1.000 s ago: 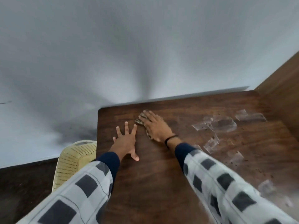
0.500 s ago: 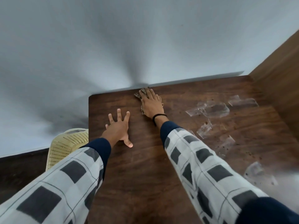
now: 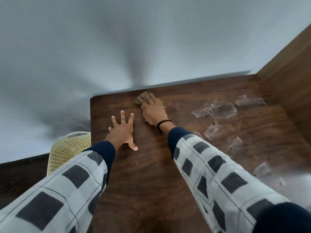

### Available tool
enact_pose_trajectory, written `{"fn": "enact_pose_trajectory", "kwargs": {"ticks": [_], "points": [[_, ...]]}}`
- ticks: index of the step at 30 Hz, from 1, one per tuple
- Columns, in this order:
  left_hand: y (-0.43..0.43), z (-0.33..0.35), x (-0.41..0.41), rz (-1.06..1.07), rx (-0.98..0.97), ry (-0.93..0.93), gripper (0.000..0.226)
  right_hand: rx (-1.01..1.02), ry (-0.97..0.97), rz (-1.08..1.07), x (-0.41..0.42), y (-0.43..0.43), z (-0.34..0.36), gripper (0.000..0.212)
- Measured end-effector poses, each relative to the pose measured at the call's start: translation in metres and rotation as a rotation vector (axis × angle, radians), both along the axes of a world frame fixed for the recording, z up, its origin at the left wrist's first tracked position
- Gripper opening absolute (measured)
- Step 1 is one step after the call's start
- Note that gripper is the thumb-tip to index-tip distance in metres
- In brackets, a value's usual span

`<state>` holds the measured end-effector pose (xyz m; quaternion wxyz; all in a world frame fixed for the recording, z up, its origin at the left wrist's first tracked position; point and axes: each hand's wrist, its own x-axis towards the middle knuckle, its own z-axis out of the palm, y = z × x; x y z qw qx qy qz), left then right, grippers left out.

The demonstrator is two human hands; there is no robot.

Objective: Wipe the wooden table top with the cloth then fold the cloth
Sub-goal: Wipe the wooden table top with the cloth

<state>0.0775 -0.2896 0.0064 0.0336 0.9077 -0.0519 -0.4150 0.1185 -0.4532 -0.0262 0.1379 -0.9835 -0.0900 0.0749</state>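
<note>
Presently: wooden table top (image 3: 151, 182), dark brown. Cloth (image 3: 140, 98), small and brownish, at the table top's far edge, mostly under the right hand (image 3: 153, 110), whose straight fingers press it flat. Left hand (image 3: 122, 130), fingers spread, palm down on the table top near its left edge, just beside the right hand. Clear film scraps (image 3: 222, 109), scattered over the table top's right half. Yellow perforated plastic piece (image 3: 67, 148), beyond the table top's left edge.
</note>
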Motion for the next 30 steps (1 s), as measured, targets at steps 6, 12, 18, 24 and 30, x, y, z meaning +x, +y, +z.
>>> {"fn": "enact_pose_trajectory", "kwargs": {"ticks": [6, 12, 18, 24, 30], "points": [[0.001, 0.001, 0.000, -0.003, -0.004, -0.007, 0.157, -0.008, 0.088, 0.010, 0.026, -0.042, 0.015, 0.053], [0.001, 0.001, 0.000, -0.009, 0.000, -0.017, 0.156, 0.011, -0.028, 0.138, -0.040, -0.012, -0.007, 0.054], [0.002, -0.004, 0.001, 0.014, -0.019, -0.012, 0.159, -0.020, 0.055, -0.016, 0.012, -0.061, 0.011, 0.054], [0.001, -0.004, 0.000, 0.009, -0.019, -0.014, 0.159, 0.030, -0.053, -0.201, -0.042, -0.019, -0.010, 0.054], [0.001, -0.003, 0.000, 0.018, -0.023, -0.007, 0.159, -0.007, 0.022, -0.117, -0.019, -0.070, -0.001, 0.052]]}}
